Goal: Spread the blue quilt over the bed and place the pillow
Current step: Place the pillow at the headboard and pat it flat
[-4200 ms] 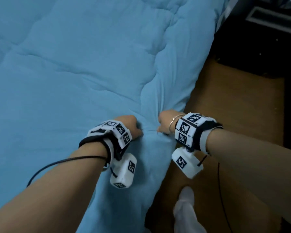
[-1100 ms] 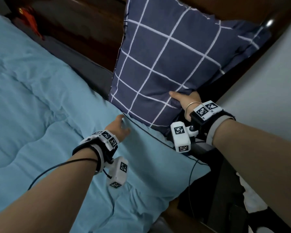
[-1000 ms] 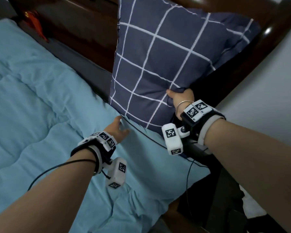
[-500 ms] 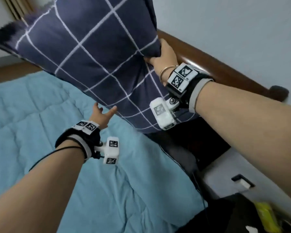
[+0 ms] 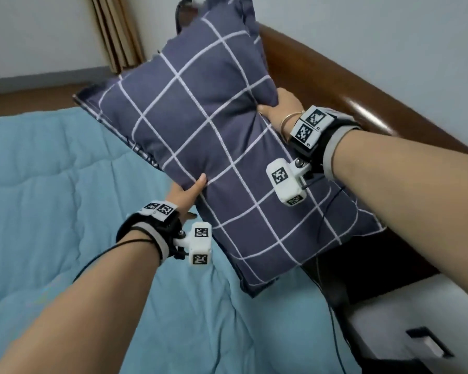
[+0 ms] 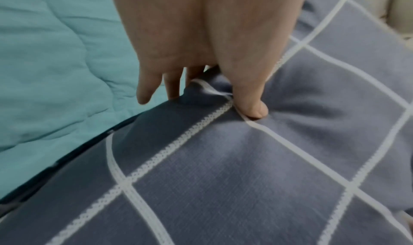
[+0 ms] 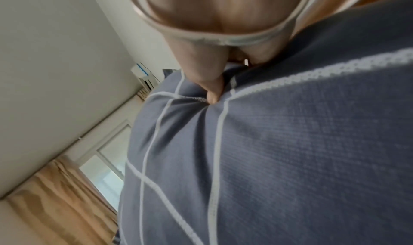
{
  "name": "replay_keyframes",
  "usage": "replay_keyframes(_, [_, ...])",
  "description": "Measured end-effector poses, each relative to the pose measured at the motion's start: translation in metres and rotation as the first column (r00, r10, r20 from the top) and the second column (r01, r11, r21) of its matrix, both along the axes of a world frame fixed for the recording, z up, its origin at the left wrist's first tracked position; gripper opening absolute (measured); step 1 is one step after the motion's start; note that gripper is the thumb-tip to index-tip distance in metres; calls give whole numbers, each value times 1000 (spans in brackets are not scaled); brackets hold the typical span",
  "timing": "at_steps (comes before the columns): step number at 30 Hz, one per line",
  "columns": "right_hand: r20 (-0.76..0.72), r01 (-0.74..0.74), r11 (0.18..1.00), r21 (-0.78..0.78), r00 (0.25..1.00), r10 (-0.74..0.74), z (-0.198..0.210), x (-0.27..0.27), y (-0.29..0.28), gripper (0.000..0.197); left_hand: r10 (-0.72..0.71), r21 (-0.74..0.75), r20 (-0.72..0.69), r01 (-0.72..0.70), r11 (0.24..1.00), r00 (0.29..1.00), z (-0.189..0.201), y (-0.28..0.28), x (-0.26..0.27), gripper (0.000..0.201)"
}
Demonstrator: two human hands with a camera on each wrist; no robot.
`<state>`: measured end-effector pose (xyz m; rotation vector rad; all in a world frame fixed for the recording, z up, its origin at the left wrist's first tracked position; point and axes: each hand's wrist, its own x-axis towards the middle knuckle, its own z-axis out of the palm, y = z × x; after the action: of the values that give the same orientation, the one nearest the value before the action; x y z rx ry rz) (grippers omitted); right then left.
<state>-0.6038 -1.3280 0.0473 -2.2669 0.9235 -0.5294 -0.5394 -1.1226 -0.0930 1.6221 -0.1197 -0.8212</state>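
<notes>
Pillow [image 5: 214, 147] aloft — both long edges gripped — above quilt [image 5: 52, 211]

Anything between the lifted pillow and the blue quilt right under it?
Nothing shows there. In the head view the pillow, gripped by the left hand and the right hand, hangs over bare blue quilt.

both hands [image 5: 185, 194] [image 5: 280, 109] in pinching grip

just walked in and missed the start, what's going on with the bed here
A person is making the bed. The blue quilt already lies spread over the mattress. Both hands now hold the navy checked pillow in the air above the quilt, near the wooden headboard: the left hand grips its lower edge, the right hand its upper edge. The pillow is not yet set down.
</notes>
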Motion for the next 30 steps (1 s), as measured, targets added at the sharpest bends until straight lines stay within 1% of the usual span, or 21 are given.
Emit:
replay_keyframes(3, [-130,12,999,43,991,-6,-40,19,-24,47,50,-17,-107,-52,999,993,-25,-22,3,60])
replay_keyframes(4, [-163,22,997,74,987,-10,-55,25,-34,50,72,-6,-130,-74,997,989,-36,-31,7,63])
replay_keyframes(6, [-228,40,988,151,974,-5,-83,37,-55,62,116,30,-160,-112,993,980,-60,-53,15,78])
replay_keyframes(7, [-259,50,980,193,966,2,-96,44,-66,71,133,46,-165,-127,991,977,-77,-66,22,81])
replay_keyframes(10, [-365,48,964,262,930,53,-142,65,-101,92,171,111,-186,-152,982,968,-114,-102,38,75])
replay_keyframes(12, [-415,40,958,284,906,85,-175,79,-121,101,168,158,-192,-139,978,967,-137,-123,47,83])
replay_keyframes(15, [-420,39,944,327,901,108,-215,105,-146,110,189,170,-162,-161,972,969,-176,-151,68,98])
replay_keyframes(16, [-419,41,945,324,902,105,-225,113,-154,115,181,160,-138,-159,974,974,-185,-160,75,98])
replay_keyframes(18, [-436,51,954,295,896,86,-241,126,-171,125,150,138,-95,-136,981,984,-201,-181,89,90])
replay_keyframes(20, [-476,53,968,246,876,74,-255,133,-190,130,92,151,-50,-84,985,994,-208,-198,99,96])
replay_keyframes(22, [-506,28,977,212,858,85,-268,138,-205,127,56,151,-23,-52,987,998,-214,-208,105,95])
replay_keyframes(25, [-513,-40,976,213,846,147,-277,151,-213,119,73,143,24,-76,987,997,-217,-209,108,77])
replay_keyframes(27, [-495,-78,973,219,850,180,-276,163,-215,118,67,152,53,-74,986,996,-221,-205,114,71])
replay_keyframes(28, [-495,-96,973,211,848,191,-275,167,-214,120,51,166,58,-60,984,997,-220,-204,116,74])
replay_keyframes(30, [-535,-144,980,140,822,197,-278,173,-212,122,-14,258,34,4,966,999,-223,-203,122,95])
